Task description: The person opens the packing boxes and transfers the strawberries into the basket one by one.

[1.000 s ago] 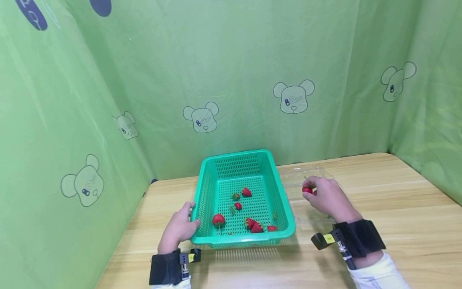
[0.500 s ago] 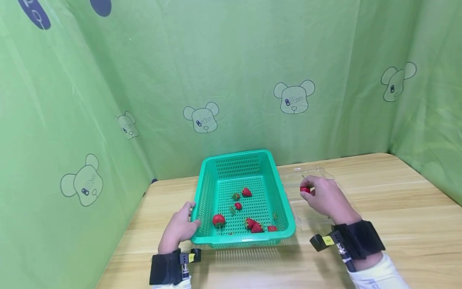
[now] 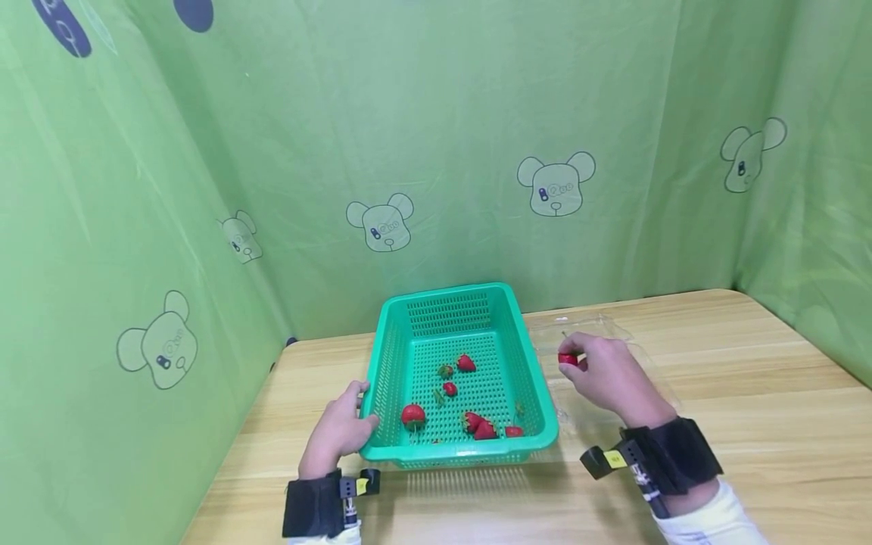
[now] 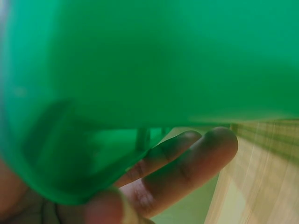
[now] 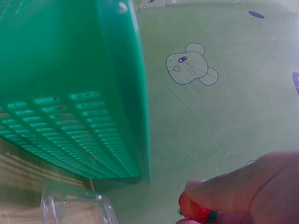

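A green perforated basket (image 3: pixel 450 454) stands mid-table, with several red strawberries (image 3: pixel 484 430) and bits of green leaf scattered on its floor. At the near left corner of its rim, my left hand (image 3: pixel 338 431) grips the edge, thumb over the rim. Seen from the left wrist, its fingers (image 4: pixel 182 175) reach under the green plastic (image 4: pixel 177 60). Right of the basket, my right hand (image 3: pixel 609 378) pinches one strawberry (image 3: pixel 567 359) between thumb and fingertips, above a clear plastic box (image 5: pixel 77 210). The right wrist view shows that strawberry (image 5: pixel 192 207) partly covered by the thumb.
The wooden table (image 3: pixel 742 363) extends to the right and in front of the basket. Green curtain (image 3: pixel 450 151) with bear drawings closes off the back and both sides. Each wrist wears a black strap (image 3: pixel 671 454) with a small camera.
My right hand has moved slightly left, toward the basket, with the strawberry in its fingertips. The left hand and the basket have stayed in place.
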`<state>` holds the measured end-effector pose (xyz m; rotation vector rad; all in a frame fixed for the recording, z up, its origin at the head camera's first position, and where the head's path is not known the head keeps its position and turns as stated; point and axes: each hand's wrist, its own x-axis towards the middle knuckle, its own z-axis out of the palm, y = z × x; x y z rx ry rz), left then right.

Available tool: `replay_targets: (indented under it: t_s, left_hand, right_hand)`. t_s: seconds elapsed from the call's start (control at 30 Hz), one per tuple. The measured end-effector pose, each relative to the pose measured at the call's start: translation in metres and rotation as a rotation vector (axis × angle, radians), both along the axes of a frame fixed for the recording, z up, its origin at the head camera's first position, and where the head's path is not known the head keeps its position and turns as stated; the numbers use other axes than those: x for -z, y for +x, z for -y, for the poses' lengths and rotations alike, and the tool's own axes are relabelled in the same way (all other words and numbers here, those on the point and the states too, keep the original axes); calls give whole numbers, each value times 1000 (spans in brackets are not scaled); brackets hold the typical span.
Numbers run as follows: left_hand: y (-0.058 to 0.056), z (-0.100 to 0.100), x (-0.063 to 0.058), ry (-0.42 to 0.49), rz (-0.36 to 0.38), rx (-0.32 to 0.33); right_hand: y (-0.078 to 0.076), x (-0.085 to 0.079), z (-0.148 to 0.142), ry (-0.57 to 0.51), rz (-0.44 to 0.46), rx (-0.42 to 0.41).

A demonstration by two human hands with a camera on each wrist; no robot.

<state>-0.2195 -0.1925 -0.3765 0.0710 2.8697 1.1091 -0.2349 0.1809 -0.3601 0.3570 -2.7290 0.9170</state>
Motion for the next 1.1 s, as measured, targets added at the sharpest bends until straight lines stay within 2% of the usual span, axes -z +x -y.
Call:
replay_targets:
  t_s: [1.1]
  left_hand:
    - [-2,0,2,-9,0,-4]
  right_hand:
    - [5,1,18,-15,-19,-27]
